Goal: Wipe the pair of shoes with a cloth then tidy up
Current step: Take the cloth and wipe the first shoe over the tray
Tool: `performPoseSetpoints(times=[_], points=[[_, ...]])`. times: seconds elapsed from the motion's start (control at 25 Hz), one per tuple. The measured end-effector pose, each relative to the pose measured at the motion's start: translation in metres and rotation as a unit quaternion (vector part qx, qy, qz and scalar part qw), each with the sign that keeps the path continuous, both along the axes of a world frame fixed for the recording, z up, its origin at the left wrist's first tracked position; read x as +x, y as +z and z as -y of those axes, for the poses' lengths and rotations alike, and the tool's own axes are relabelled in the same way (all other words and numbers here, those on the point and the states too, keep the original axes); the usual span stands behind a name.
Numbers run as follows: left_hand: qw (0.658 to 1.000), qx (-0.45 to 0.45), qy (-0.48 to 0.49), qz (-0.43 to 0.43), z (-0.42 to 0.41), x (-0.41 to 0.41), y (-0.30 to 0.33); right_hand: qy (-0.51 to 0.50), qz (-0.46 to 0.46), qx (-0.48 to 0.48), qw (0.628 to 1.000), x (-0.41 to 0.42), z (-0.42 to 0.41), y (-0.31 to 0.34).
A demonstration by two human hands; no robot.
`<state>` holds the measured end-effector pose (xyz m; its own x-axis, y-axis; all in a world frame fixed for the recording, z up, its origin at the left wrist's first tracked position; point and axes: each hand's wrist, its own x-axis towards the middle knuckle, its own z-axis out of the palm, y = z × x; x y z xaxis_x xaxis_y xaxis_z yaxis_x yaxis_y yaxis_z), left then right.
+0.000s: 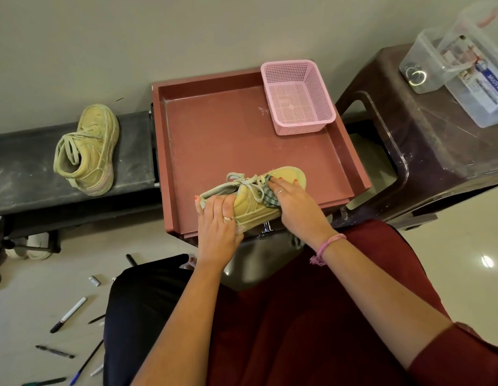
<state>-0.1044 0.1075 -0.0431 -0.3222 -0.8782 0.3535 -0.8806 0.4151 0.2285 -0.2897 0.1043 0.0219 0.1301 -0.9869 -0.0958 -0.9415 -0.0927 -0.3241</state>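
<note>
One tan lace-up shoe (252,206) lies on its side at the front edge of the red-brown tray (214,129). My left hand (218,221) grips its heel and ankle end. My right hand (291,197) presses a green-grey striped cloth (267,195) against the shoe's upper, near the laces and toe, with the fingers laid fairly flat over it. Most of the cloth is hidden under that hand. The second tan shoe (89,150) sits on the black bench (28,162) to the left, away from both hands.
A pink mesh basket (298,96) stands in the tray's far right corner. To the right, a dark brown plastic stool (426,140) carries clear plastic boxes (465,73). Several pens and markers (68,314) lie scattered on the floor at lower left.
</note>
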Motion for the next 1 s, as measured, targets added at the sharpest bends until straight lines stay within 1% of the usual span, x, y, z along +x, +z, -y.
performPoseSetpoints(times=[0.04,0.12,0.2,0.32,0.48,0.56,0.64,0.72,0.76,0.8,0.92,0.96,1.0], points=[[1.0,-0.002,-0.001,-0.001,0.0,0.0,0.0,0.012,-0.031,-0.005,0.999,-0.011,0.003,0.0],[1.0,0.0,-0.003,-0.01,0.002,-0.001,0.002,0.003,-0.073,-0.022,0.997,-0.02,0.01,-0.001],[1.0,0.0,-0.002,-0.011,0.003,-0.001,0.003,-0.028,-0.071,-0.014,0.997,-0.007,0.008,-0.006],[1.0,0.001,0.001,-0.007,0.002,-0.001,0.002,-0.055,-0.019,0.006,0.998,0.0,0.005,-0.011],[1.0,0.007,-0.003,-0.009,0.003,-0.001,0.002,-0.046,0.056,0.054,0.996,-0.019,0.021,-0.01],[1.0,0.007,-0.001,-0.013,0.004,-0.001,0.002,-0.039,0.076,0.042,0.995,-0.016,0.025,-0.01],[1.0,0.002,0.001,-0.001,0.004,-0.001,0.001,0.005,0.051,0.015,0.999,-0.015,0.022,-0.012],[1.0,-0.004,-0.001,0.016,0.003,0.0,0.001,0.094,-0.031,-0.025,0.995,-0.026,0.017,-0.013],[1.0,-0.005,-0.005,0.015,0.002,0.001,0.001,0.123,-0.074,-0.04,0.989,-0.036,0.017,-0.013],[1.0,-0.004,-0.007,0.012,0.002,0.001,0.001,0.123,-0.098,-0.047,0.986,-0.046,0.019,-0.014],[1.0,0.003,-0.002,0.013,0.005,0.002,0.004,0.004,-0.083,-0.072,0.994,-0.034,0.023,-0.015],[1.0,0.004,-0.002,0.012,0.005,0.001,0.004,-0.031,-0.057,-0.064,0.996,-0.019,0.02,-0.016],[1.0,0.004,-0.001,0.012,0.004,0.001,0.004,-0.04,-0.024,-0.06,0.997,-0.008,0.016,-0.018]])
